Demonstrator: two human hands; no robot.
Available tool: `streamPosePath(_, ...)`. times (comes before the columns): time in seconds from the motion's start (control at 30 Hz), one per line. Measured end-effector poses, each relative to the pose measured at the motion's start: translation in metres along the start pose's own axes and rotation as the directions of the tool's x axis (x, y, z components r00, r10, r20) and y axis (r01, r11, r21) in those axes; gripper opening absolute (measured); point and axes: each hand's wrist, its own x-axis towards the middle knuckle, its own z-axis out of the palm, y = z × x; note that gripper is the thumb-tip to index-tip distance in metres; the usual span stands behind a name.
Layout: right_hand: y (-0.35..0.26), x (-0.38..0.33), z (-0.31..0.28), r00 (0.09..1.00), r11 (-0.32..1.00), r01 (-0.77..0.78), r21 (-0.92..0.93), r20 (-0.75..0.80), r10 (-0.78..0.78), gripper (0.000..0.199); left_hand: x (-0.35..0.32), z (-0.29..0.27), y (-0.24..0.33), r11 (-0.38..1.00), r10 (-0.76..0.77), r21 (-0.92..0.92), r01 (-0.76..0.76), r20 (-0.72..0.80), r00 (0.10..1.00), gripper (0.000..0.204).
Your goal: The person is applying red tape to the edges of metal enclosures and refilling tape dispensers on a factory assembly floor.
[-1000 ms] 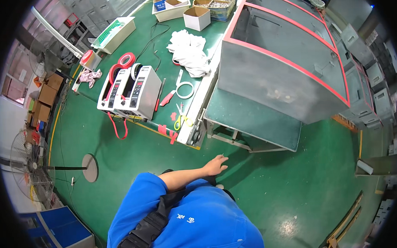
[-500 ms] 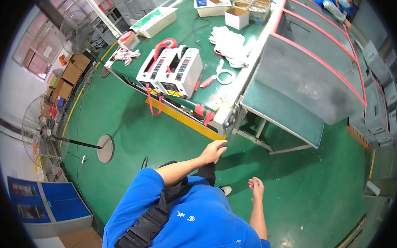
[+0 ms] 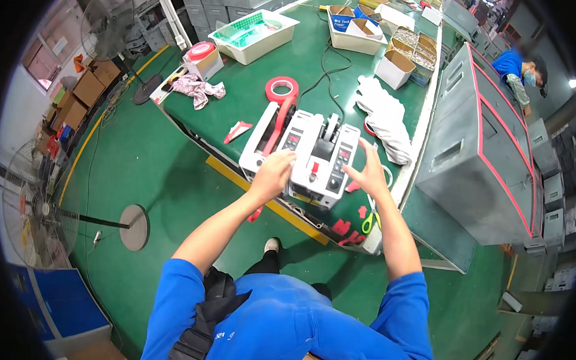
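Note:
Two white box-shaped tape dispenser machines [image 3: 312,155] stand side by side at the near edge of a green workbench [image 3: 259,73]. My left hand [image 3: 272,174] rests with curled fingers on the near left corner of the machines. My right hand [image 3: 368,173] is spread with fingers apart just right of them, holding nothing. A red tape strip runs over the left machine from a red tape roll [image 3: 281,89] behind it. Green-handled scissors [image 3: 368,221] lie at the bench edge below my right hand.
A pile of white cloth [image 3: 385,122] lies right of the machines. Cardboard boxes [image 3: 395,68] and a white tray [image 3: 253,35] sit further back. A grey metal cabinet with red edging [image 3: 483,148] stands to the right, another person in blue [image 3: 516,73] beyond it. Standing fans [image 3: 29,208] are on the left floor.
I have stepped up to the bench. Both hands rose from my sides to the white machines; the left now touches them, the right hovers open beside them.

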Motion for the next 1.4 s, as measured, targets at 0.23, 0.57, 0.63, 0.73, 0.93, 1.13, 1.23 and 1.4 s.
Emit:
streamPosePath(0.23,0.019,0.124,0.052,0.941,0.920,0.047,-0.389,0.327,0.090,0.108,0.032,0.020,-0.048,0.908,0.249,0.254,-0.333,0.314,0.916,0.035)
streamPosePath(0.57,0.017,0.144,0.062,0.923,0.854,0.265,-0.447,0.375,-0.090,0.079,0.040,0.012,-0.043,0.909,0.233,0.236,-0.344,0.398,0.887,0.039)
streamPosePath(0.63,0.010,0.176,0.043,0.953,0.841,0.286,-0.459,0.047,-0.299,0.072,0.045,0.011,-0.045,0.898,0.243,0.249,-0.363,0.406,0.881,0.038)
streamPosePath(0.73,-0.049,0.228,-0.021,0.938,0.939,0.306,-0.154,-0.117,-0.325,0.077,0.044,0.008,-0.045,0.973,0.131,0.130,-0.193,0.376,0.917,0.035)
streamPosePath(0.93,-0.068,0.170,0.014,0.842,0.764,0.221,0.606,0.276,-0.463,0.091,0.101,-0.039,-0.018,-0.186,-0.489,-0.916,0.355,0.399,0.775,0.053)
streamPosePath(1.13,-0.115,0.103,0.057,0.885,0.693,-0.077,0.717,0.369,-0.283,0.083,0.071,-0.065,-0.008,-0.229,-0.468,-0.864,0.449,0.502,0.727,0.051)
streamPosePath(1.23,-0.134,0.082,0.075,0.935,0.716,-0.216,0.664,0.353,-0.046,0.059,0.054,-0.071,-0.014,-0.113,-0.499,-0.893,0.436,0.431,0.752,0.046)
streamPosePath(1.4,-0.159,0.068,0.104,1.000,0.923,-0.005,0.384,0.028,-0.006,0.042,0.036,-0.055,-0.038,0.227,-0.503,-0.921,0.316,0.167,0.848,0.033)
